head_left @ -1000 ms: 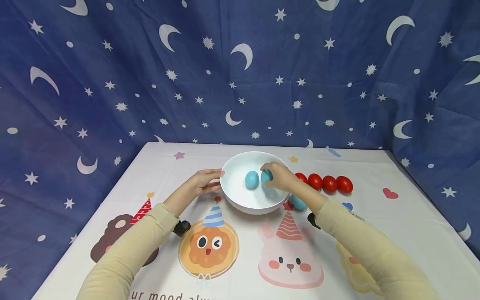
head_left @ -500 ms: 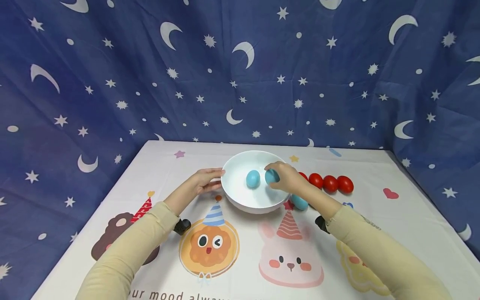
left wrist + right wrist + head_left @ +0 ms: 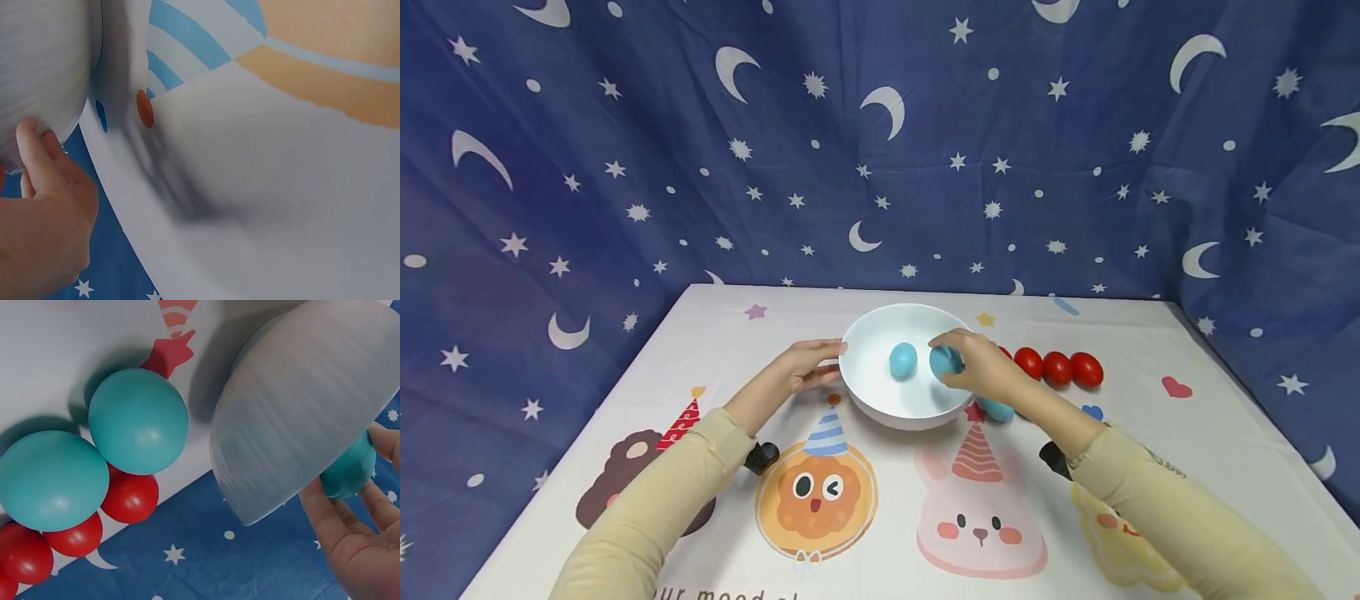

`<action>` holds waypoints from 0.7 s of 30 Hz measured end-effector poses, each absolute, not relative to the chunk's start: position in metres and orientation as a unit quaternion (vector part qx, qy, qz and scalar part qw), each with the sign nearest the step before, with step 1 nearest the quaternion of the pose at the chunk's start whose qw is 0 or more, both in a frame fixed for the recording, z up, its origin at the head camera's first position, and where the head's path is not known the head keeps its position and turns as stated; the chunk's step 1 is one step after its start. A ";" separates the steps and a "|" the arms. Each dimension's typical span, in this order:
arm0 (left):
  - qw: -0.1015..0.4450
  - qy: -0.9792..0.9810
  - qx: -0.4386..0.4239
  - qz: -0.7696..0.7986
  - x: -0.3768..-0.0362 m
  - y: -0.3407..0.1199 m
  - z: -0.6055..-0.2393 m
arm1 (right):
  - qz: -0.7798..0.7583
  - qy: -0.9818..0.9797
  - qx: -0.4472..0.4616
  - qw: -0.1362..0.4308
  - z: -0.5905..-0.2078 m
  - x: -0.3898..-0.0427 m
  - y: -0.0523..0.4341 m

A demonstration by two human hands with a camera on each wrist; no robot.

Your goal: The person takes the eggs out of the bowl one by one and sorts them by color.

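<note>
A white bowl (image 3: 880,392) stands on the table, with a light-blue egg (image 3: 903,360) lying inside near its middle. My left hand (image 3: 801,367) holds the bowl at its left side, fingertips at the rim and against the outer wall (image 3: 44,69). Over the bowl's right inner side, my right hand (image 3: 981,364) grips a second blue egg (image 3: 945,362) between thumb and fingers. In the right wrist view, this egg (image 3: 350,469) shows partly past the rim, fingers (image 3: 325,512) around it.
Right of the bowl, two more blue eggs (image 3: 137,422) (image 3: 53,481) lie beside a row of several smaller red eggs (image 3: 1057,369). My right forearm passes over this side. The white cloth (image 3: 895,508) carries cartoon prints; a dark blue starry curtain (image 3: 820,167) hangs behind the table.
My right hand has shifted slightly right inside the bowl, carrying its blue egg away from the other egg there. My left hand has stayed at the bowl's left side.
</note>
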State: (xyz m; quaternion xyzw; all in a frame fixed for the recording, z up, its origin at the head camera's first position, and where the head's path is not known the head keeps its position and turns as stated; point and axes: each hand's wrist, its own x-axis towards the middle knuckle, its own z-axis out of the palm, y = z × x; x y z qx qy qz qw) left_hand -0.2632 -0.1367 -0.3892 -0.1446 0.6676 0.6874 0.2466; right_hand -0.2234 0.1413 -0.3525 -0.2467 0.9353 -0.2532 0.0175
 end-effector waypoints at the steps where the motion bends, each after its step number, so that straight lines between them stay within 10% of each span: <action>1: 0.245 0.666 -0.146 0.689 -0.263 -0.137 -0.388 | -0.255 0.935 -0.247 0.015 -0.352 -0.222 0.142; 21: 0.236 0.682 -0.150 0.675 -0.263 -0.137 -0.389 | -0.274 0.935 -0.224 -0.007 -0.343 -0.198 0.157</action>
